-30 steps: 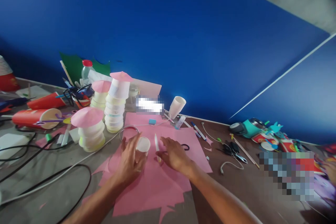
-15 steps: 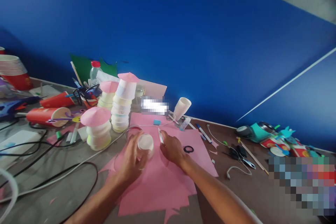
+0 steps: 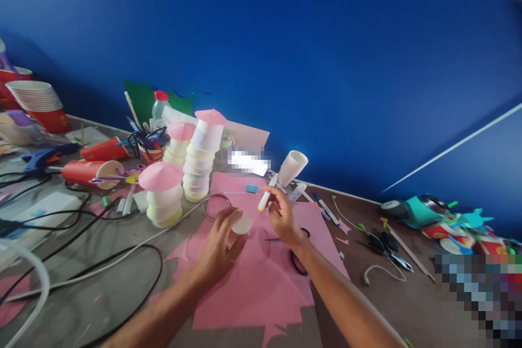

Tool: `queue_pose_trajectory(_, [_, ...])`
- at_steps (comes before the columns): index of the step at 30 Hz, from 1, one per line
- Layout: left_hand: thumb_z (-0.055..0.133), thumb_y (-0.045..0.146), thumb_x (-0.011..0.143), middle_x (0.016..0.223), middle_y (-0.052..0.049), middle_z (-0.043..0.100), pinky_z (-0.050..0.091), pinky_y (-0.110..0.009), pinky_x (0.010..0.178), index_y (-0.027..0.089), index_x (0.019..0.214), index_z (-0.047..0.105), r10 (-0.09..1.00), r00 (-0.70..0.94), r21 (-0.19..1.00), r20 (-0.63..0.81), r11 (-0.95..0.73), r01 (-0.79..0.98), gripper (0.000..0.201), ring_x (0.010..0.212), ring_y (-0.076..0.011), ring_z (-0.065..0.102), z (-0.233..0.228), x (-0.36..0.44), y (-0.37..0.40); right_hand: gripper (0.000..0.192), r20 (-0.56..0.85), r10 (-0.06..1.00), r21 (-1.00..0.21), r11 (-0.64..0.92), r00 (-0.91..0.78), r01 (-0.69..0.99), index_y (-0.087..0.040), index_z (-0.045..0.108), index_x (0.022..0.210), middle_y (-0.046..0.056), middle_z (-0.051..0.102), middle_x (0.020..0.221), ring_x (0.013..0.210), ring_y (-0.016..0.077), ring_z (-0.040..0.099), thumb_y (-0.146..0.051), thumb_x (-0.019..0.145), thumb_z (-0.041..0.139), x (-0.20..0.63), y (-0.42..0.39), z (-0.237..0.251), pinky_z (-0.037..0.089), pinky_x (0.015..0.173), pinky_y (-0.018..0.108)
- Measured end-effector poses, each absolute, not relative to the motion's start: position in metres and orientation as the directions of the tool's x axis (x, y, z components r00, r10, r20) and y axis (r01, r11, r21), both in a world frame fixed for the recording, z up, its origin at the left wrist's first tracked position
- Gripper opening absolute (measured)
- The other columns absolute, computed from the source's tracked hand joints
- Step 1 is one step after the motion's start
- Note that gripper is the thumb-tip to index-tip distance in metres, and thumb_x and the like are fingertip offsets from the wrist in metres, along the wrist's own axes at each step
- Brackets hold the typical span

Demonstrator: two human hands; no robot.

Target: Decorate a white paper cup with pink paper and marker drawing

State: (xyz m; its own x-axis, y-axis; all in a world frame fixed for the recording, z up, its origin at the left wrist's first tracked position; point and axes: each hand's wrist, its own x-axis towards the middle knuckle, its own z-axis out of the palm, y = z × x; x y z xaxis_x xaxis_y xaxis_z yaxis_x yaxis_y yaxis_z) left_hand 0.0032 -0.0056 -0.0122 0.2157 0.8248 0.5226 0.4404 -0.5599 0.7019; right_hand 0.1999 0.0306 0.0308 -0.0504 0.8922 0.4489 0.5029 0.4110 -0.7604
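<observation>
My left hand grips a small white cup, held tilted just above a pink paper sheet on the table. My right hand is raised over the sheet and holds a white marker with a yellow-green tip pointing down toward the cup. A faint drawn circle shows on the pink sheet beside the cup. Black-handled scissors lie on the sheet under my right wrist.
Stacks of white cups with pink paper caps stand left of the sheet. Red cups, a blue glue gun and black and white cables lie at left. A tilted white cup, pens and a teal device lie by the blue wall.
My right hand has lifted the marker off the pink sheet and raised it. My left hand has tilted the cup up from the paper. The scissors under my wrist have come into view.
</observation>
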Motion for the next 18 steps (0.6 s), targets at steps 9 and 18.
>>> queue_pose_trajectory(9, [0.061,0.035,0.084,0.128,-0.017,0.061,0.052,-0.049,0.1,0.016,0.132,0.042,0.9,0.055,0.807,0.432,-0.413,0.422,0.055,0.119,-0.0311,0.06,-0.022,0.005,0.0,0.012,0.583,0.811,-0.728,0.547,-0.046,0.414,-0.023,0.051,0.104,-0.003,0.058,0.069,0.062,0.0137,0.058,-0.024,0.1,0.039,0.181,0.014,0.03,0.051,0.066,0.028])
queue_pose_trajectory(18, [0.058,0.033,0.085,0.131,-0.017,0.059,0.052,-0.044,0.098,0.019,0.138,0.034,0.921,0.096,0.847,0.376,-0.384,0.368,0.06,0.121,-0.0277,0.06,-0.028,0.005,0.001,0.046,0.284,0.907,-0.721,0.415,-0.31,0.554,-0.023,0.051,0.119,0.009,0.066,0.119,0.107,0.0242,0.066,-0.021,0.076,0.068,0.165,0.0,0.049,0.053,0.092,0.04])
